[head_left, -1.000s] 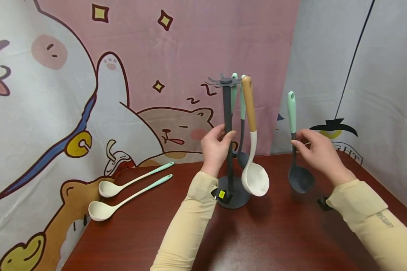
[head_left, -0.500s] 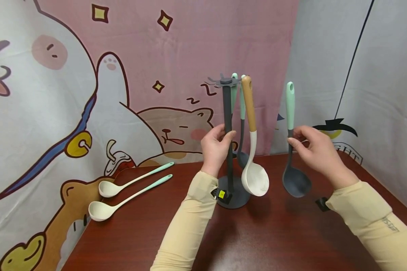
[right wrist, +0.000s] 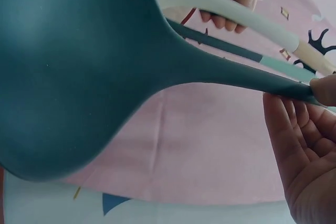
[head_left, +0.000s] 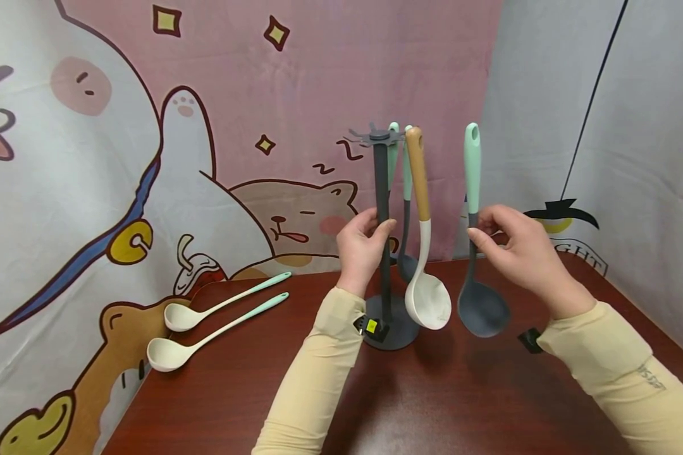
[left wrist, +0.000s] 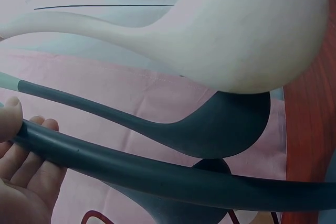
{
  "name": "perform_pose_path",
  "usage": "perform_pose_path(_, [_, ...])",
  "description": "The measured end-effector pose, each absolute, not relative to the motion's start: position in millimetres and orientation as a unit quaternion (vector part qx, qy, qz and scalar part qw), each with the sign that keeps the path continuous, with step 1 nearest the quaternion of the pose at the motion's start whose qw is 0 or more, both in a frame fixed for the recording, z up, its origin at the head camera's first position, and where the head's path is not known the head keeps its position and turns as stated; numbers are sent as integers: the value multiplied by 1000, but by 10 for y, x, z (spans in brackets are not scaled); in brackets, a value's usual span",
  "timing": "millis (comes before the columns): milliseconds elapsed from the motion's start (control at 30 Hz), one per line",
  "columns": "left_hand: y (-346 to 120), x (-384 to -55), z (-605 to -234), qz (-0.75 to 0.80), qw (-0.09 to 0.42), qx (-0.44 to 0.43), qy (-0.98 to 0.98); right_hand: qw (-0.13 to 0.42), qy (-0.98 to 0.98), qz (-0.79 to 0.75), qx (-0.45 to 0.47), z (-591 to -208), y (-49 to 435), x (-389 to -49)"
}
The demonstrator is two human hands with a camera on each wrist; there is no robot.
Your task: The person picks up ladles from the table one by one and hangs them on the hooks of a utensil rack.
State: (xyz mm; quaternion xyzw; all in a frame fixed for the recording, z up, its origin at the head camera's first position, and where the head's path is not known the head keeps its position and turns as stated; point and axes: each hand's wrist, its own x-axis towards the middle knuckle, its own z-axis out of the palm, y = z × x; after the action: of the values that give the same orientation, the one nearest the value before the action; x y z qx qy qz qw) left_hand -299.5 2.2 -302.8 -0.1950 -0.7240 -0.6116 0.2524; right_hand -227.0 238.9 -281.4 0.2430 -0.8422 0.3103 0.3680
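My left hand point(head_left: 363, 246) grips the dark grey post point(head_left: 382, 183) of an upright utensil stand, thumb in front and fingers behind. To its right, my right hand point(head_left: 518, 253) pinches a grey ladle point(head_left: 484, 309) just below its mint handle point(head_left: 473, 167), holding it upright with the bowl down, above the table. Between the two hands a white ladle point(head_left: 428, 301) with a tan handle hangs from the stand's hooked top point(head_left: 375, 136). Behind it hang grey utensils with mint handles; one shows a grey ladle bowl point(left wrist: 231, 124) in the left wrist view.
Two white ladles point(head_left: 171, 354) with mint handles lie side by side on the left of the red-brown table point(head_left: 250, 392). The stand's round base point(head_left: 395, 335) rests on the table. A cartoon-printed cloth point(head_left: 307, 76) hangs close behind the table.
My right hand has brought the grey ladle left and slightly up, nearer the stand, and its bowl faces more forward. The left hand and stand have stayed in place.
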Motion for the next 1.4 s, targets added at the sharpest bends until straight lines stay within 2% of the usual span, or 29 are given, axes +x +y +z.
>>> perform_pose_path(333, [10, -3003, -3021, -608, 250, -197, -727, 372, -827, 328, 265, -2752, 2237, -2214])
perform_pose_path(600, [-1, -2999, -3020, -619, 227, -194, -726, 355, -829, 337, 271, -2735, 2123, -2197])
perform_pose_path(1133, [-19, -3034, -3022, -622, 217, -190, -728, 333, -821, 351, 303, -2701, 1899, -2194])
perform_pose_path(1400, [-23, -3041, -3022, -635, 203, -196, -719, 342, -806, 357, 325, -2703, 1815, -2213])
